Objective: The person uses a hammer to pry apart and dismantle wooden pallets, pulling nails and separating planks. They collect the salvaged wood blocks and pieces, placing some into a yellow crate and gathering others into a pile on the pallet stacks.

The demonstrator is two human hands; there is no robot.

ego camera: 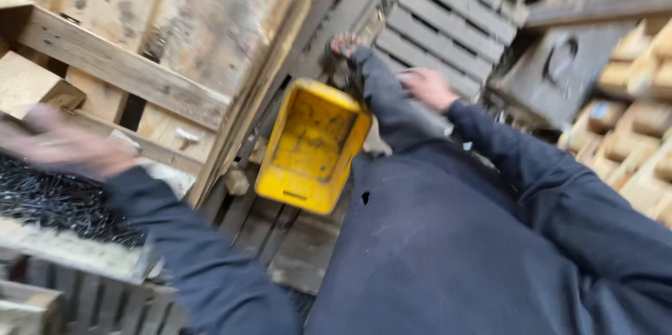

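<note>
My left hand point(63, 146) is blurred by motion at the left edge, just above a heap of black nails point(49, 202) in a wooden box; whether it holds anything does not show. My right hand point(427, 88) hangs in front of grey pallet slats, fingers loosely apart and empty, next to my raised knee and dark trouser leg point(392, 107). A yellow plastic tub point(315, 142), empty and scuffed, lies tilted on the boards between my two arms, closer to the right hand. Both sleeves are dark blue.
Weathered wooden pallets point(126, 62) lean at the upper left. Grey slatted pallets point(455, 20) stand at the top middle. Stacked wooden blocks point(630, 132) fill the right edge. My shoe point(343, 44) rests near the tub's top rim.
</note>
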